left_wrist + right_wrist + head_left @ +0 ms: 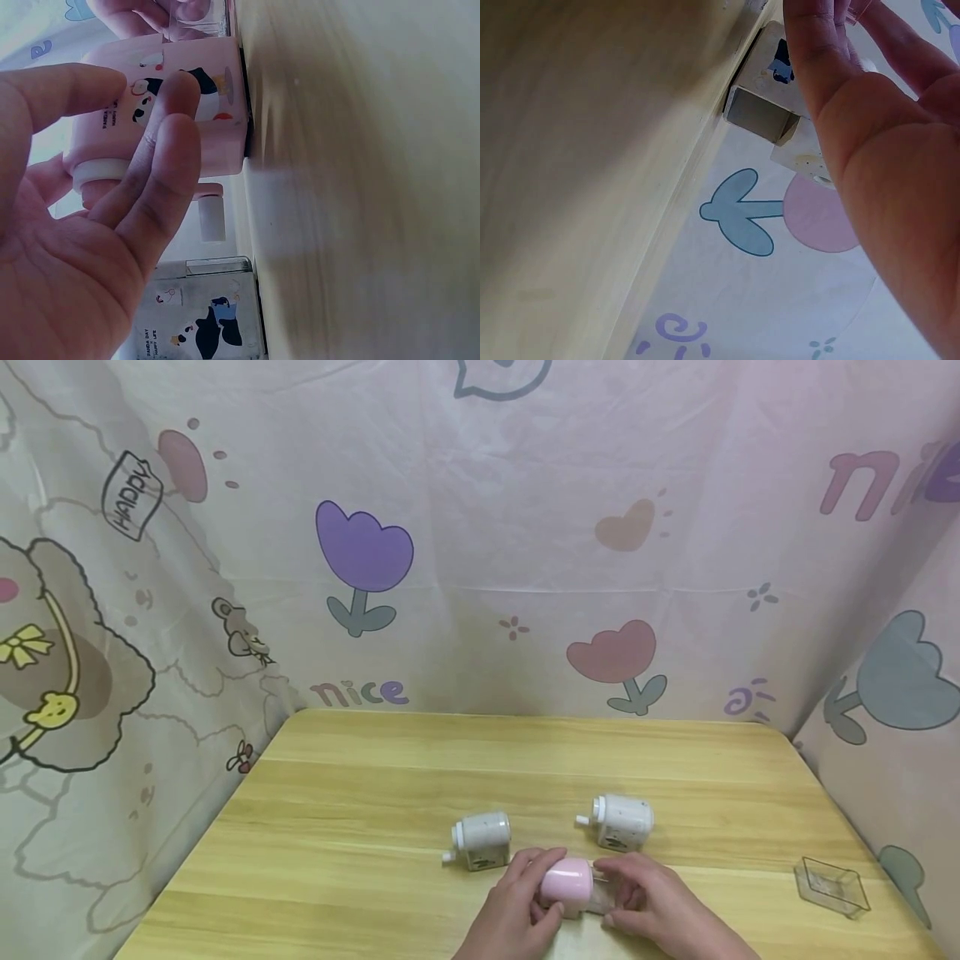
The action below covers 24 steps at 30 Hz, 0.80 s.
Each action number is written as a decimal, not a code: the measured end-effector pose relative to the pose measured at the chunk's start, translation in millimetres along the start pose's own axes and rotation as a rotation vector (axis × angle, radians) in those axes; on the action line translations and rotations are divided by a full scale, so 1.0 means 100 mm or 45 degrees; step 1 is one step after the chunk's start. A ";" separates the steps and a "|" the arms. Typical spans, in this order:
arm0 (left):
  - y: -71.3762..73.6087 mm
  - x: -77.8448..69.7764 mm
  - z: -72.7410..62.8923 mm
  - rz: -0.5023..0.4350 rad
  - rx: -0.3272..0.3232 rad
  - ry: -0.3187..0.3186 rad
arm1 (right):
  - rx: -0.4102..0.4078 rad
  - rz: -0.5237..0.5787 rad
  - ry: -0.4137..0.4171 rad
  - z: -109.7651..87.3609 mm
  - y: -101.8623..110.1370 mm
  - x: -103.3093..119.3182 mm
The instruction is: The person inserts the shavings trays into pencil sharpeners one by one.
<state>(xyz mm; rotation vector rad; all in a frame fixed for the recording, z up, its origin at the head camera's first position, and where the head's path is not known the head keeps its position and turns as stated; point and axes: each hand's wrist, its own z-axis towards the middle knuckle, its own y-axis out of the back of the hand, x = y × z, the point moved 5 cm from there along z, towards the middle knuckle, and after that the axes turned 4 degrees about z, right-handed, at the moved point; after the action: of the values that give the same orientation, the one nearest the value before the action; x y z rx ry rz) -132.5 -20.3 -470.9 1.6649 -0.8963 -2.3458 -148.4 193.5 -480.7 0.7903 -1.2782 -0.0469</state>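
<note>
My left hand [517, 906] grips a pink crank pencil sharpener [567, 881] with panda pictures, which lies on the table, its crank [211, 217] pointing left. At the sharpener's right end my right hand [656, 902] pinches a clear plastic drawer [600, 902]. Fingers partly hide that drawer, so I cannot tell how far it sits inside. Behind the hands are two white crank sharpeners, one at left [483, 841] and one at right [626, 821]. In the right wrist view, a white sharpener [761, 112] shows an empty drawer slot.
Another clear drawer [831, 889] stands on the wooden table [337, 793] near its right edge. A printed cloth [480, 610] with flowers and letters hangs behind the table and along both sides.
</note>
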 end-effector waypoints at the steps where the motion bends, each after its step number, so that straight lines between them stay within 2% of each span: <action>1: 0.00 0.00 0.00 0.001 0.001 -0.001 | 0.000 -0.001 0.004 0.00 0.00 0.00; 5: -0.01 0.01 0.00 0.004 -0.003 -0.004 | 0.008 -0.005 0.009 -0.01 0.01 0.00; 12: -0.01 0.01 0.00 0.011 -0.023 -0.026 | 0.052 0.015 -0.043 0.00 0.01 -0.02; 19: 0.00 0.00 0.00 0.010 -0.031 -0.040 | 0.064 0.057 -0.020 0.01 -0.01 0.00; 24: 0.00 0.01 0.00 0.015 -0.032 -0.062 | 0.076 0.073 -0.041 0.02 -0.03 0.01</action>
<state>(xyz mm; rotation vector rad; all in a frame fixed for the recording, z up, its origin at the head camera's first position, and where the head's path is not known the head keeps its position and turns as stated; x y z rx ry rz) -132.5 -21.0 -471.6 1.5954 -0.8781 -2.3898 -148.3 190.3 -481.1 0.8061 -1.3369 0.0252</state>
